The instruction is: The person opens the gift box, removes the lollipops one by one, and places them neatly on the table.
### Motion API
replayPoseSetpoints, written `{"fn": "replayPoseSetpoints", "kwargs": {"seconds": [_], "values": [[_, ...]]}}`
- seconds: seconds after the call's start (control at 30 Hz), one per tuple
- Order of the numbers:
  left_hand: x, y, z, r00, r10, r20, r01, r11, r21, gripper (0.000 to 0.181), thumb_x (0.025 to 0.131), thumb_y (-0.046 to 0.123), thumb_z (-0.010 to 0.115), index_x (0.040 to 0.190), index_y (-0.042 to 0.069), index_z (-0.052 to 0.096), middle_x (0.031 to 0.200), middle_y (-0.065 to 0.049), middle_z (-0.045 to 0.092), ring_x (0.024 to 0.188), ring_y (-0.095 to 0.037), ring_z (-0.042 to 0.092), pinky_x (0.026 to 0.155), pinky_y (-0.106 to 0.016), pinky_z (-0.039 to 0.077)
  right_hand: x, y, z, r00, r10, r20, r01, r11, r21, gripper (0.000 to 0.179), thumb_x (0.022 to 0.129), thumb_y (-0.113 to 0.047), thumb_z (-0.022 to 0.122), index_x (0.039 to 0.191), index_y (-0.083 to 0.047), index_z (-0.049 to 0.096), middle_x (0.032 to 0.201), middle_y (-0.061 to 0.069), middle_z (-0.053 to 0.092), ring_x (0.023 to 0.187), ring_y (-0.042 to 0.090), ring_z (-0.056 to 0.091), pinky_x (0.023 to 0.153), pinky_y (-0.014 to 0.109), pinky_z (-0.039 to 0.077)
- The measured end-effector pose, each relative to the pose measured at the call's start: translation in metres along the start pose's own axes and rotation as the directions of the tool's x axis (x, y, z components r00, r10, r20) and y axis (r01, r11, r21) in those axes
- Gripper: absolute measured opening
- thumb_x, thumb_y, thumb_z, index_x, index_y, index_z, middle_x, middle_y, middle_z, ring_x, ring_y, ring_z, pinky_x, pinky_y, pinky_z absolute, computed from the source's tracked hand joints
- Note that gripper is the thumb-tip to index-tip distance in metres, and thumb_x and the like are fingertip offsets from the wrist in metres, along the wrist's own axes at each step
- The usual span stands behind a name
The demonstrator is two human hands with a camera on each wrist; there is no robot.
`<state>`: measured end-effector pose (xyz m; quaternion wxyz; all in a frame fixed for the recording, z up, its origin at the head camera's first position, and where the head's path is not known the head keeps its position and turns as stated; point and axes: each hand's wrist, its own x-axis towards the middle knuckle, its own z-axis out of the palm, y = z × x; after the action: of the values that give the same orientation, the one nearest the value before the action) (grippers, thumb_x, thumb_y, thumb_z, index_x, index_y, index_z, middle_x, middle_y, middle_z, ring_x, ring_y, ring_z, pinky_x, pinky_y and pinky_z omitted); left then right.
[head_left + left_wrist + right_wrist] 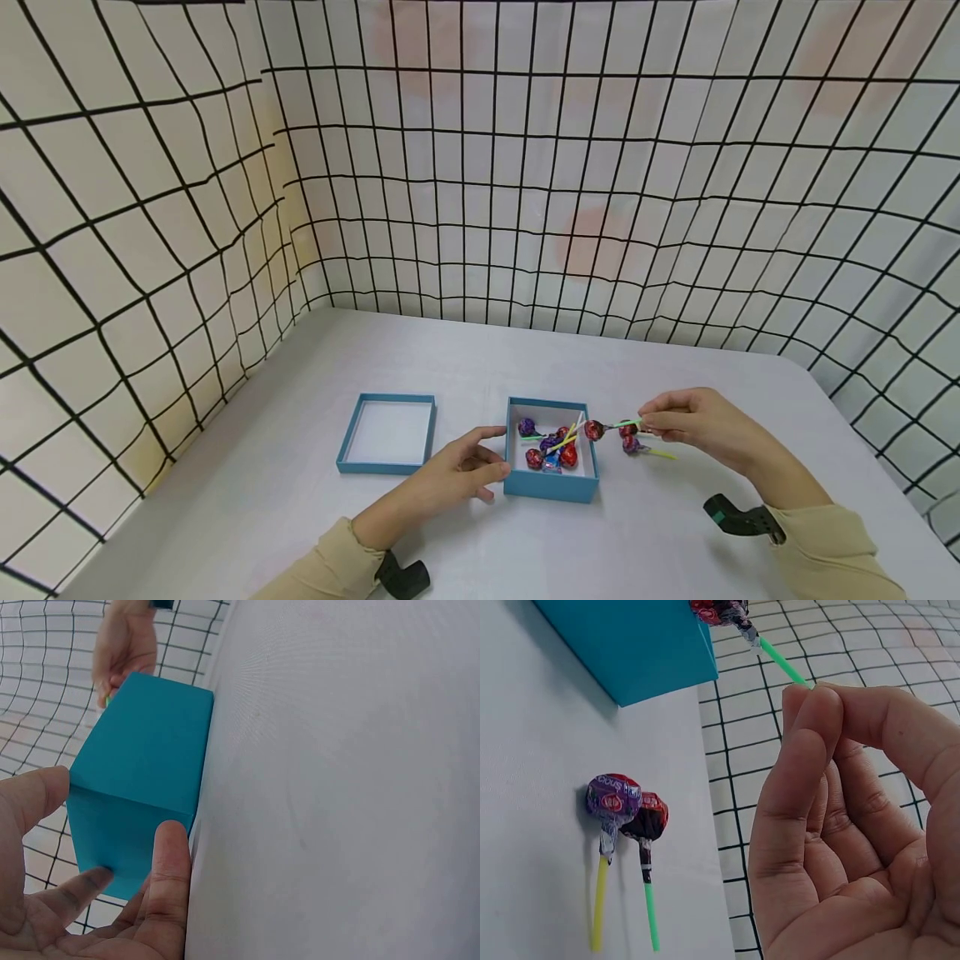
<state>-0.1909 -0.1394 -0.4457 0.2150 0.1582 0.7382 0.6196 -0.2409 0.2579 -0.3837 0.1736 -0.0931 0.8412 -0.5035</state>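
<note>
A blue box (551, 486) with several wrapped lollipops in it stands in the middle of the table. My left hand (457, 468) touches its left side; the left wrist view shows straight, spread fingers (172, 862) against the wall. Between thumb and fingertips, my right hand (701, 425) pinches the green stick of a red-wrapped lollipop (594, 430), whose head hangs at the box's right rim. Right of the box lie two more lollipops: a purple one (613, 799) on a yellow stick and a dark red one (646, 817) on a green stick.
Left of the box, a blue-rimmed lid (386, 468) lies with its white inside up. A white wall with black grid lines (491, 167) surrounds the white table (300, 400) at the back and sides. Each wrist wears a black camera mount (738, 518).
</note>
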Motion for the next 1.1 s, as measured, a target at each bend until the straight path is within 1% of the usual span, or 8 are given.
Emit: {"fn": "replayPoseSetpoints", "kwargs": {"seconds": [0.23, 0.5, 0.77, 1.1], "values": [[-0.002, 0.002, 0.000, 1.000, -0.002, 0.005, 0.002, 1.000, 0.006, 0.061, 0.109, 0.027, 0.066, 0.164, 0.012, 0.042, 0.126, -0.014, 0.065, 0.100, -0.019, 0.067, 0.086, -0.031, 0.064, -0.004, 0.008, -0.006, 1.000, 0.006, 0.004, -0.006, 0.999, 0.037, 0.041, 0.106, -0.021, 0.070, 0.129, 0.012, 0.066, 0.109, 0.003, 0.074, 0.100, 0.017, 0.069, 0.088, 0.026, 0.062], [-0.001, 0.001, -0.001, 1.000, -0.007, 0.004, 0.007, 1.000, 0.004, 0.061, 0.109, 0.026, 0.066, 0.164, 0.013, 0.042, 0.125, -0.013, 0.065, 0.099, -0.019, 0.067, 0.086, -0.031, 0.064, -0.010, 0.021, -0.011, 1.000, 0.012, 0.011, -0.013, 0.999, 0.045, 0.037, 0.107, -0.019, 0.068, 0.127, 0.013, 0.066, 0.109, 0.000, 0.074, 0.098, 0.015, 0.069, 0.087, 0.025, 0.062], [0.000, 0.000, -0.001, 1.000, 0.001, 0.010, -0.001, 1.000, 0.002, 0.062, 0.109, 0.027, 0.067, 0.164, 0.013, 0.042, 0.125, -0.013, 0.065, 0.100, -0.019, 0.067, 0.086, -0.032, 0.065, -0.016, 0.036, -0.018, 0.999, 0.033, 0.024, -0.034, 0.997, 0.071, 0.035, 0.107, -0.018, 0.068, 0.127, 0.011, 0.067, 0.106, -0.003, 0.074, 0.096, 0.011, 0.069, 0.085, 0.024, 0.062], [-0.001, 0.002, -0.001, 1.000, 0.003, 0.014, -0.003, 1.000, 0.008, 0.062, 0.110, 0.026, 0.065, 0.164, 0.012, 0.041, 0.126, -0.014, 0.064, 0.101, -0.020, 0.068, 0.086, -0.031, 0.065, -0.019, 0.055, -0.021, 0.996, 0.042, 0.077, -0.054, 0.986, 0.160, 0.021, 0.108, -0.015, 0.066, 0.119, 0.001, 0.074, 0.102, -0.006, 0.076, 0.091, 0.007, 0.068, 0.083, 0.023, 0.062]]}}
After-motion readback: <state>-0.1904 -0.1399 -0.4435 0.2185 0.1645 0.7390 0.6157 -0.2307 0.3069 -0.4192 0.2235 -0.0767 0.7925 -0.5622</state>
